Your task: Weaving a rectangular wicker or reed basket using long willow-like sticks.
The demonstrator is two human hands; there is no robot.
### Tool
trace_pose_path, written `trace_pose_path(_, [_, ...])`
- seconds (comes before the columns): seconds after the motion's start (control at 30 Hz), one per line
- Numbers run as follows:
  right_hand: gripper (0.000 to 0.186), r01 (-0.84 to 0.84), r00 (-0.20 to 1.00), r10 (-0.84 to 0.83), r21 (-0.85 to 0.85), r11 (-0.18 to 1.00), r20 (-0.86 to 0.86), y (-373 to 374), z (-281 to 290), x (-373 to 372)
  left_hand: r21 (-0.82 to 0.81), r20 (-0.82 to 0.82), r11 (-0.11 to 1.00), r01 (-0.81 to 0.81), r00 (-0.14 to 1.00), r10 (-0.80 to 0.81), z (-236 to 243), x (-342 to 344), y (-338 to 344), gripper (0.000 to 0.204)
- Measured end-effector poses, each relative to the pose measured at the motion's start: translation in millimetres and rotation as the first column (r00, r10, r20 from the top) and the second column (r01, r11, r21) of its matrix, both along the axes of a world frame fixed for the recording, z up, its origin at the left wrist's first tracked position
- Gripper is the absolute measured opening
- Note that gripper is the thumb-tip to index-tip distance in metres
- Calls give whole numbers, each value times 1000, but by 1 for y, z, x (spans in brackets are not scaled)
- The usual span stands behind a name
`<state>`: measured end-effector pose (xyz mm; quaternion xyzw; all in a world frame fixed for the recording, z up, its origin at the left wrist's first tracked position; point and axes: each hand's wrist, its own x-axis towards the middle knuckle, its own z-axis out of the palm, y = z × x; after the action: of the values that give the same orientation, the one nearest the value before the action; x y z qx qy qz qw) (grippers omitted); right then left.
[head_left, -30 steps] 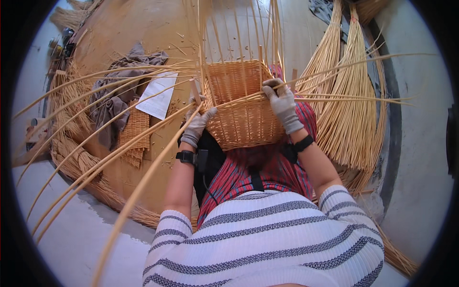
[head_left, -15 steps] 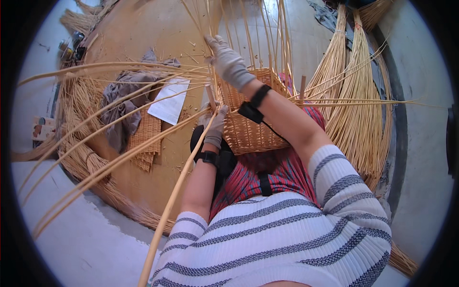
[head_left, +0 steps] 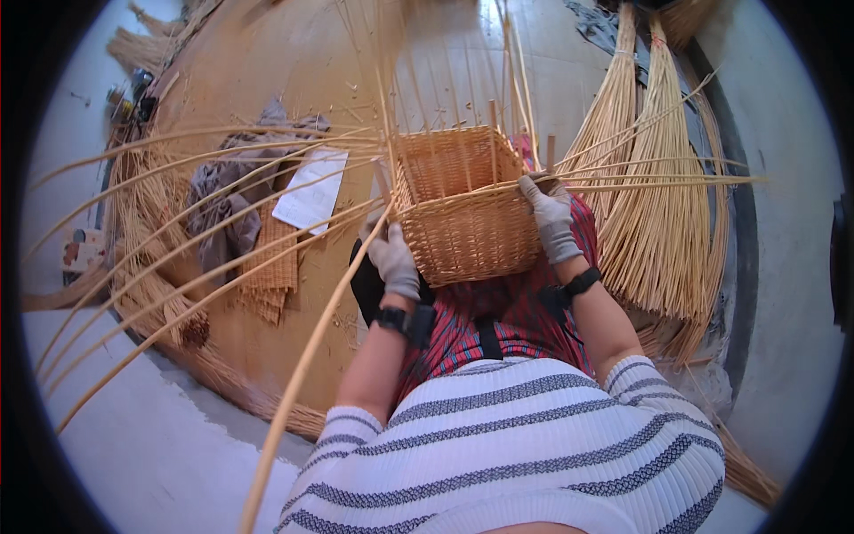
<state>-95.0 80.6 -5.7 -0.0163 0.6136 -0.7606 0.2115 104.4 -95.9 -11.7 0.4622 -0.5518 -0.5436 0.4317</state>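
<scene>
The right hand (head_left: 551,216) has come back down from the upright stakes and grips the wicker basket (head_left: 463,209) rim; the left hand (head_left: 391,256) clasps its left side, so weaving resumes on her lap.

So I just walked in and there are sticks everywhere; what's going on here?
A person in gloves is weaving a rectangular wicker basket that rests on their lap. The left hand steadies the basket's near left corner, where long willow rods fan out to the left. The right hand grips the right rim, beside rods running off to the right. The walls are woven partway, with upright stakes standing above the rim. Bundles of willow lie on the floor to the right.
</scene>
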Motion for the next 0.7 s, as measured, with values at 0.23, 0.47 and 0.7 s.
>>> trace_pose_path(0.23, [14, 22, 973, -9, 57, 998, -230, 2, -4, -3, 238, 397, 684, 689, 574, -716, 51, -62, -6, 34])
trace_pose_path(0.47, [26, 142, 361, 274, 343, 928, -891, -122, 85, -31, 330, 596, 716, 616, 452, -664, 30, -77, -19, 53])
trace_pose_path(0.7, [24, -89, 777, 116, 75, 993, -618, -24, 43, -27, 398, 553, 650, 647, 397, -733, 33, -81, -24, 40])
